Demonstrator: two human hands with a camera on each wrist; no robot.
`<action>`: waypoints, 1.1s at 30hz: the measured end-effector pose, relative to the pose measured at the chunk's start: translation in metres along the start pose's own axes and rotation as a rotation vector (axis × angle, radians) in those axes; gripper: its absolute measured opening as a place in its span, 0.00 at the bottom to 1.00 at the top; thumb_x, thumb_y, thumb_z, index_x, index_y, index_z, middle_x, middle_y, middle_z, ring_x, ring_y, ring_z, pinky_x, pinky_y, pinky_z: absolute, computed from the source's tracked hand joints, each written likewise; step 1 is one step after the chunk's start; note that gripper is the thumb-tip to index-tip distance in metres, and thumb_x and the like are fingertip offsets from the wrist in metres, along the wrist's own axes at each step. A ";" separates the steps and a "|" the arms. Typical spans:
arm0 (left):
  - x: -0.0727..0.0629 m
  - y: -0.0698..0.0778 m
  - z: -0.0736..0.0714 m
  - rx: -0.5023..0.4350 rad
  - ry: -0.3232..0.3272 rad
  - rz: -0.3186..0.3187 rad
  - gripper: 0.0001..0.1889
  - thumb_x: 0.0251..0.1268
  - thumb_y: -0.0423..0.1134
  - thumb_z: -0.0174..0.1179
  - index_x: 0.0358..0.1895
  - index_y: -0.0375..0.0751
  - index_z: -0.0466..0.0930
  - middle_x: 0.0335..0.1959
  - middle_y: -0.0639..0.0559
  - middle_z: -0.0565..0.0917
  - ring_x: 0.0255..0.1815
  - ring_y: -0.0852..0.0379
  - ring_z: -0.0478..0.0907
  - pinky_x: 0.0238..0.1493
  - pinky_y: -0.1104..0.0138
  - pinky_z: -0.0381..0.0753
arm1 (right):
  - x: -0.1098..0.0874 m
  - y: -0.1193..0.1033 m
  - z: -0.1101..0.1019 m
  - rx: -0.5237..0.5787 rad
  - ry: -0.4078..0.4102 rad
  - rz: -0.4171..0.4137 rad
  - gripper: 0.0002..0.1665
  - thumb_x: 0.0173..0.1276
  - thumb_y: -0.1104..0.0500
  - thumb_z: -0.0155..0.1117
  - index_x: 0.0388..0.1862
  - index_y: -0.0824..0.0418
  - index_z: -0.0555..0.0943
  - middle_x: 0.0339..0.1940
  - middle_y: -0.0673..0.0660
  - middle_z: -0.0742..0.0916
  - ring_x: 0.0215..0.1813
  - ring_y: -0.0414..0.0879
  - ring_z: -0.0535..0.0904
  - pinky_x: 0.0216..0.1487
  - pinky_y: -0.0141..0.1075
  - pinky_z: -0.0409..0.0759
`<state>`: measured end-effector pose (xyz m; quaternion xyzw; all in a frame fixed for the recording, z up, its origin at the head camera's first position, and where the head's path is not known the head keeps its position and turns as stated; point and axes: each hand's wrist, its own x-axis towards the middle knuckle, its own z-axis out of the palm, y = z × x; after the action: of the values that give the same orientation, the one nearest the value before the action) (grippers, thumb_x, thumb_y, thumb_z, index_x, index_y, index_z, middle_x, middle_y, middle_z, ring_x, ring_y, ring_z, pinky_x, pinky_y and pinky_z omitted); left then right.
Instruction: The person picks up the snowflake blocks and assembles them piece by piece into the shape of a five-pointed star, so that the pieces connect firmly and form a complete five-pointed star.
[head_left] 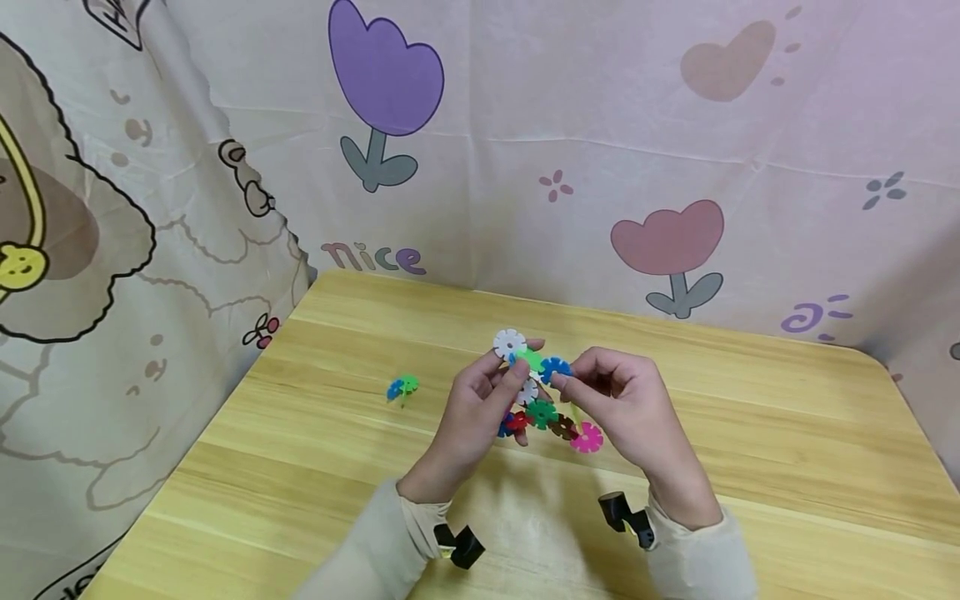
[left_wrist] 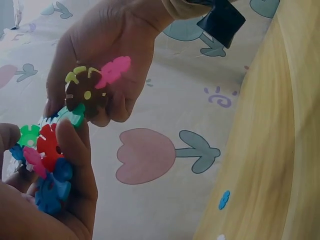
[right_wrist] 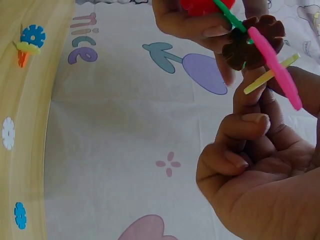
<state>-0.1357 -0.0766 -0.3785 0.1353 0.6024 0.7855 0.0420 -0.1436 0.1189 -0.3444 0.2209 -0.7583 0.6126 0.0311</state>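
Note:
Both hands hold a joined chain of notched plastic snowflake discs above the table. The left hand [head_left: 472, 408] grips the chain on its left side, fingers behind and thumb in front. A white disc [head_left: 510, 343] tops it, with a light-green disc by the thumb. Lower down are a dark-green disc [head_left: 542, 413], a red disc [left_wrist: 49, 147], a brown disc [left_wrist: 87, 94] and a pink disc [head_left: 587, 437]. A yellow disc [right_wrist: 272, 73] joins near the pink one. The right hand [head_left: 630, 404] pinches the edge of a blue disc [head_left: 556, 369] between thumb and forefinger.
A small joined cluster of discs [head_left: 402, 387] lies on the wooden table [head_left: 285, 467], left of the hands. The right wrist view shows a loose white disc [right_wrist: 8, 133] and a loose blue disc [right_wrist: 20, 215] on the table. A printed cloth [head_left: 525, 192] hangs behind.

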 end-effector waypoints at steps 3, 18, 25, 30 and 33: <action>-0.001 0.001 -0.001 0.008 0.006 -0.020 0.20 0.83 0.45 0.53 0.69 0.42 0.76 0.41 0.39 0.86 0.37 0.54 0.85 0.21 0.70 0.83 | 0.001 0.000 0.002 -0.045 0.016 -0.011 0.08 0.71 0.67 0.70 0.30 0.60 0.86 0.26 0.54 0.87 0.27 0.48 0.74 0.29 0.34 0.71; -0.002 -0.001 0.000 0.044 0.051 0.054 0.17 0.83 0.44 0.54 0.64 0.39 0.79 0.34 0.39 0.86 0.36 0.53 0.87 0.18 0.69 0.81 | 0.002 0.001 0.014 -0.038 0.063 0.049 0.09 0.72 0.65 0.70 0.30 0.64 0.86 0.25 0.54 0.88 0.29 0.49 0.78 0.29 0.34 0.73; -0.002 0.000 0.002 0.030 0.049 0.037 0.18 0.83 0.45 0.54 0.64 0.38 0.80 0.33 0.41 0.86 0.34 0.54 0.86 0.17 0.70 0.80 | 0.001 0.000 0.015 -0.041 0.073 0.059 0.08 0.72 0.66 0.70 0.30 0.64 0.87 0.25 0.55 0.87 0.30 0.48 0.81 0.30 0.34 0.75; -0.002 0.000 0.002 0.015 0.045 0.028 0.19 0.84 0.45 0.53 0.58 0.32 0.82 0.45 0.45 0.87 0.37 0.54 0.86 0.19 0.71 0.81 | 0.000 -0.001 0.013 -0.027 0.053 0.029 0.08 0.72 0.66 0.70 0.29 0.64 0.86 0.25 0.55 0.87 0.32 0.49 0.83 0.33 0.34 0.77; -0.001 0.000 0.001 0.002 0.030 0.023 0.18 0.84 0.44 0.53 0.59 0.32 0.81 0.49 0.44 0.85 0.40 0.54 0.86 0.29 0.69 0.86 | -0.002 -0.001 0.011 -0.003 0.039 0.013 0.09 0.71 0.67 0.70 0.28 0.63 0.85 0.25 0.55 0.87 0.31 0.49 0.84 0.33 0.34 0.78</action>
<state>-0.1341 -0.0758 -0.3785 0.1307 0.6022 0.7873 0.0238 -0.1396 0.1092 -0.3470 0.2038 -0.7600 0.6157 0.0423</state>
